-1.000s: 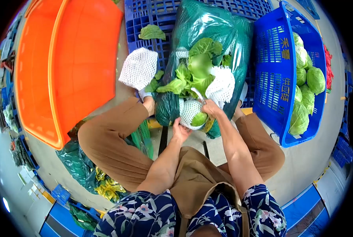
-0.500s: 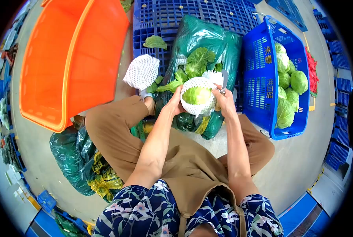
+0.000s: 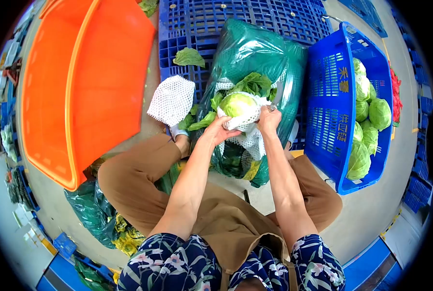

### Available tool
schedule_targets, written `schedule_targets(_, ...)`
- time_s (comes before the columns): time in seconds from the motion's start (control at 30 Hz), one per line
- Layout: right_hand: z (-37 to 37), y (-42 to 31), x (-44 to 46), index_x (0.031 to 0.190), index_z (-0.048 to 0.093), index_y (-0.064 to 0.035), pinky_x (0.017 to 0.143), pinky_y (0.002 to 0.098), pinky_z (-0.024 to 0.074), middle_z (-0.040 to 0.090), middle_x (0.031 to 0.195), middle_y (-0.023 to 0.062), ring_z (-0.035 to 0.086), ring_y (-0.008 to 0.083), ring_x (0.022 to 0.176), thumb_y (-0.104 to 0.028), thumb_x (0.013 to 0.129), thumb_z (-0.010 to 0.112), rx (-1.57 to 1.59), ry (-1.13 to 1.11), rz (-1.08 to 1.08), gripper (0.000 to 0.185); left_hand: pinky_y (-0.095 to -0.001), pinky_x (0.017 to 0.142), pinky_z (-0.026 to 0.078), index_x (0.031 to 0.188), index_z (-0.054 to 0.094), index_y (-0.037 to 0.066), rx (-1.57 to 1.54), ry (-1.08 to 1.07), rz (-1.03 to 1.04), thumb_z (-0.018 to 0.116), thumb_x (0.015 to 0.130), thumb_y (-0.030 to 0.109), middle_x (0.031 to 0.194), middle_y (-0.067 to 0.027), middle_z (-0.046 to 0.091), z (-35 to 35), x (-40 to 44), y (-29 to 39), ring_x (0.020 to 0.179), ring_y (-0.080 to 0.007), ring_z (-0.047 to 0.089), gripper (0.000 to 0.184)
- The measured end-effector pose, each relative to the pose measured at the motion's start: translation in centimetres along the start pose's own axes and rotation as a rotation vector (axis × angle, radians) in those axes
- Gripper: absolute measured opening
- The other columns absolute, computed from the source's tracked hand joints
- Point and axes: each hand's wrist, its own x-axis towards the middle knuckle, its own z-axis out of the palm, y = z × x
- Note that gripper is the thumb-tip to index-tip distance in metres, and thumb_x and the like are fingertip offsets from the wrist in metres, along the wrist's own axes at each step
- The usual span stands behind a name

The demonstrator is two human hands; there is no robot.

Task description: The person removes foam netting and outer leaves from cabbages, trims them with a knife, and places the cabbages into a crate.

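Note:
A pale green cabbage (image 3: 239, 104) sits in front of me, its top bare and a white foam net (image 3: 248, 119) bunched around its lower side. My left hand (image 3: 219, 131) supports it from the left and below, fingers closed against cabbage and net. On the other side my right hand (image 3: 269, 119) is closed around the handle of a knife (image 3: 278, 93), whose blade points up and away; its fingers also touch the net's edge. Loose green leaves (image 3: 253, 83) lie just beyond the cabbage, on a green plastic-wrapped bundle (image 3: 255, 43).
A blue crate (image 3: 327, 116) with several cabbages (image 3: 380, 114) stands at the right. A large orange tub (image 3: 110, 72) is at the left. An empty foam net (image 3: 172, 101) and a leaf (image 3: 189, 57) lie by the blue pallet (image 3: 187, 29). Green bags (image 3: 88, 208) rest beside my knee.
The foam net has slid down off the cabbage's top and now hangs bunched below it. The cabbage has shifted slightly away from me, and my left hand has turned more palm-up.

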Motion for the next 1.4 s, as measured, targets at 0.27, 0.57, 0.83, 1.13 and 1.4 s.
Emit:
schedule_targets(0.27,1.4,-0.7,1.2,0.087,0.060,0.0069,0.061,0.0365,0.0502,0.062,0.082,0.0134,0.062,0.0260,0.069,0.004,0.074,0.063,0.732,-0.032,0.464,0.014,-0.0371,0.071,0.056,0.137,0.029,0.025,0.013,0.066,0.142,0.054,0.076,-0.005,0.124,-0.0088,0.050,-0.7,1.0,-1.1,0.100,-0.0247,0.058,0.072)
schedule_targets(0.57,4.6,4.8,4.0,0.088,0.061,0.0044,0.062,0.0400,0.0497,0.063,0.079,0.0111,0.062,0.0245,0.067,-0.005,0.079,0.062,0.575,-0.098,0.341,0.013,-0.0276,0.052,0.043,0.137,0.028,0.025,-0.216,0.260,0.397,0.043,0.065,-0.015,0.124,-0.0066,0.049,-0.6,6.9,-7.5,0.090,-0.0231,0.059,0.084)
schedule_targets(0.83,4.5,4.1,2.9,0.088,0.062,-0.0010,0.068,0.0485,0.0471,0.064,0.077,0.0235,0.061,0.0419,0.073,-0.012,0.075,0.062,-0.396,0.059,-0.176,0.017,-0.0364,0.057,0.056,0.123,0.045,0.002,0.526,0.447,-0.050,0.066,0.075,0.003,0.101,-0.0141,0.061,-0.4,6.4,-3.5,0.078,-0.0285,0.064,0.053)
schedule_targets(1.13,3.8,4.5,0.9,0.097,0.061,-0.0032,0.067,0.0502,0.0473,0.063,0.073,0.0246,0.062,0.0421,0.072,-0.015,0.078,0.061,-0.467,0.099,-0.178,0.022,-0.0407,0.103,0.035,0.132,0.041,0.002,1.869,0.145,0.802,0.084,0.054,0.034,0.135,-0.0220,0.038,4.8,4.2,4.5,0.125,-0.0366,0.038,0.094)
schedule_targets(1.4,0.4,6.5,-3.9,0.099,0.060,-0.0010,0.066,0.0509,0.0471,0.063,0.074,0.0271,0.061,0.0442,0.071,-0.019,0.078,0.063,-0.463,0.027,-0.116,0.028,-0.0408,0.110,0.028,0.139,0.032,0.004,1.902,-0.186,0.447,0.084,0.045,0.042,0.141,-0.0240,0.031,2.5,10.1,8.5,0.133,-0.0371,0.029,0.115)
